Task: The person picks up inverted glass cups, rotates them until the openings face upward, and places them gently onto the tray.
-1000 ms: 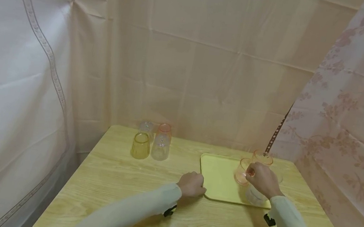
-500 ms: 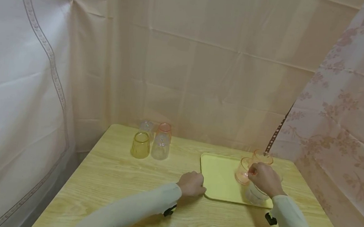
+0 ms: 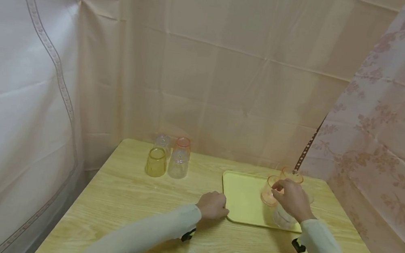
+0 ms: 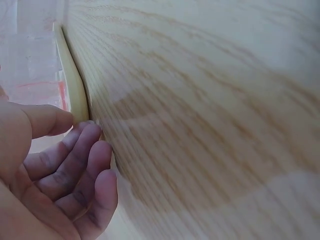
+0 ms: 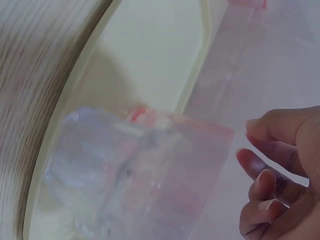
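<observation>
A pale yellow tray (image 3: 245, 198) lies on the wooden table. My left hand (image 3: 212, 205) pinches its near left corner; in the left wrist view the thumb rests over the tray rim (image 4: 76, 97) with curled fingers against the outer side. Above the tray's right part is my right hand (image 3: 292, 198). In the right wrist view its thumb and fingertips stand apart with nothing between them, just off the cup rims. Beneath it on the tray are an orange-tinted cup (image 3: 267, 197) and a clear cup (image 3: 281, 220), both mouth up. Another orange-rimmed cup (image 3: 287, 172) is behind, partly hidden by the hand.
At the back left, several cups are upside down: a yellow one (image 3: 156, 163), a clear one (image 3: 178, 169), a pink one (image 3: 184, 142) and a bluish one (image 3: 162, 140). Curtains (image 3: 228, 84) hang behind and along both sides of the table (image 3: 136, 209).
The right thumb and fingers have parted from their closer pinch, and the hand has shifted very slightly. The left hand, tray and cups stay in place.
</observation>
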### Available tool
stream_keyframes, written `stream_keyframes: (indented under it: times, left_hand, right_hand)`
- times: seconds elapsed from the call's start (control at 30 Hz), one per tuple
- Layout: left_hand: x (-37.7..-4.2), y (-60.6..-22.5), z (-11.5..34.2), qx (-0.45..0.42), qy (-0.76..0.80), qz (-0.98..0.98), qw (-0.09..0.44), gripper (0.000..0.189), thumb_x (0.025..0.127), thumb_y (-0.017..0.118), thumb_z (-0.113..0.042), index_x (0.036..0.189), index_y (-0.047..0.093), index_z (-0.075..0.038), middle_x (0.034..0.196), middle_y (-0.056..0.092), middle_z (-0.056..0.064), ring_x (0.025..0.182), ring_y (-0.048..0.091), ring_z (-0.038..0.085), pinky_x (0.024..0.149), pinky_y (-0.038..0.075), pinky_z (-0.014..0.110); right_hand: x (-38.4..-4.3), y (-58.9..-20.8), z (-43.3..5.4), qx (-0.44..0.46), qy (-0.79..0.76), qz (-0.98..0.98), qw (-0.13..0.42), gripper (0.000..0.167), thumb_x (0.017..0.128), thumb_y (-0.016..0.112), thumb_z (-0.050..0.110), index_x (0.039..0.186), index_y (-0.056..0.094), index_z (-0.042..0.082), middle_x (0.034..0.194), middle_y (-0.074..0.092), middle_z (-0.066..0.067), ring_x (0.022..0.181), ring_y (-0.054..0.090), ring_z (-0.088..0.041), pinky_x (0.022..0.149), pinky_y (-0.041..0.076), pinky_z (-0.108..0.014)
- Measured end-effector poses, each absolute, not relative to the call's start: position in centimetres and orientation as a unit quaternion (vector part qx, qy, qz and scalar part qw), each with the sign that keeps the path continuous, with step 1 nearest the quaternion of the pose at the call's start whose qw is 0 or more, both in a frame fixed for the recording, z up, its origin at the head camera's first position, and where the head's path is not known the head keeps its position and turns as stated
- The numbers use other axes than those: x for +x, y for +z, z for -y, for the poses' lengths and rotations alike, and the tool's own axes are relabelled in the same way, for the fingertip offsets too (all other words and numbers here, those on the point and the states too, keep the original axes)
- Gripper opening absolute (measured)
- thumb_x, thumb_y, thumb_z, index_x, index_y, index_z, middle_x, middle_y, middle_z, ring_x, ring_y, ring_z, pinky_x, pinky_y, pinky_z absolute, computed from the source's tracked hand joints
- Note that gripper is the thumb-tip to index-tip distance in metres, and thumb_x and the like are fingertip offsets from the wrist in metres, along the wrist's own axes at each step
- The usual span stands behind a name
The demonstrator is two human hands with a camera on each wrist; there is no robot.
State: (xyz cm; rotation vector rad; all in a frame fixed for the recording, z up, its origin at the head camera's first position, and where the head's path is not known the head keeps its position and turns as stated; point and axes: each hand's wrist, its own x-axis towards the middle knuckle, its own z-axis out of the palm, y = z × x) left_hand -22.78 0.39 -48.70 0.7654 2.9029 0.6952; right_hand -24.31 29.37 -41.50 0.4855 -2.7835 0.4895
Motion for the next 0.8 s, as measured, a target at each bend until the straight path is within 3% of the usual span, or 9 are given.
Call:
stream_keyframes:
  times: [0.27,0.37,0.53,0.6,0.8]
  left_hand:
    - [-22.9,-48.9,-0.3,0.256,0.231,-0.938,0.022,0.057,0.093,0.071,-0.023,0.049,0.036,-0.018,0.043,0.023,-0.013,0.04,0.018,0.001,0.037,0.018,0.019]
    - [-23.0,-48.9,-0.2,0.255,0.227,-0.94,0.021,0.056,0.093,0.072,-0.023,0.049,0.037,-0.018,0.043,0.024,-0.012,0.04,0.02,0.002,0.037,0.019,0.019]
    - [-23.2,-48.8,0.1,0.254,0.216,-0.943,0.019,0.053,0.093,0.073,-0.025,0.051,0.041,-0.018,0.044,0.032,-0.011,0.041,0.029,0.004,0.039,0.026,0.02]
    - [-23.2,-48.7,0.1,0.252,0.215,-0.943,0.019,0.053,0.094,0.073,-0.026,0.052,0.042,-0.018,0.045,0.033,-0.011,0.042,0.031,0.004,0.04,0.027,0.02]
    - [-23.2,-48.5,0.4,0.242,0.229,-0.943,0.03,0.052,0.096,0.071,-0.028,0.053,0.043,-0.018,0.046,0.034,-0.01,0.041,0.032,0.005,0.04,0.029,0.022]
  right_hand:
    - [-23.5,-41.7,-27.0,0.18,0.173,0.957,0.146,0.006,0.09,0.077,0.014,0.094,0.076,0.011,0.09,0.067,-0.001,0.079,0.064,-0.022,0.065,0.053,-0.045]
    - [-23.2,-41.9,-26.0,0.194,0.172,0.955,0.147,0.006,0.09,0.078,0.015,0.094,0.076,0.01,0.087,0.067,0.002,0.073,0.06,-0.015,0.073,0.052,-0.049]
    - [-22.8,-43.0,-24.5,0.208,0.181,0.952,0.134,0.006,0.089,0.078,0.011,0.094,0.076,0.012,0.084,0.068,0.004,0.063,0.055,-0.006,0.061,0.051,-0.036]
    - [-22.6,-43.5,-24.1,0.21,0.183,0.952,0.128,0.007,0.088,0.079,0.011,0.093,0.076,0.014,0.084,0.067,0.005,0.065,0.057,-0.007,0.055,0.049,-0.03]
    - [-22.1,-45.4,-23.2,0.229,0.173,0.951,0.116,0.009,0.086,0.082,0.011,0.09,0.075,0.016,0.079,0.065,0.01,0.073,0.065,-0.016,0.064,0.053,-0.033]
